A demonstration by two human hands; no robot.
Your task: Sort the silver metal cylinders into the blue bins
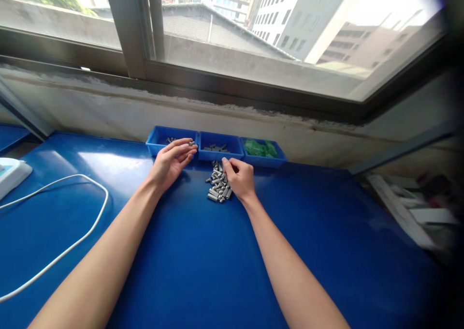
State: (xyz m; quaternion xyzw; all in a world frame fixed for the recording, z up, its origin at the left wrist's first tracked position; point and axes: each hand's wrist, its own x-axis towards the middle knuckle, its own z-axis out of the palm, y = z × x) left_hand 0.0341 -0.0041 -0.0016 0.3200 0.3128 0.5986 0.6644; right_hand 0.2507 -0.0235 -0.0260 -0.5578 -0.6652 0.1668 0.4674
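L hand [170,163], palm up, fingers loosely curled, is cradling small grey metal parts [192,143] by the blue plastic L bin [155,147]; tilting could spill them. R hand [241,176] is pinching over the silvery cylindrical metal pieces [216,184], grip contents unclear; brushing the pile could scatter pcs.

Three bins [261,161] stand side by side on the far desk [217,261]. Near the middle bin lies a pile of metal pieces [219,186].
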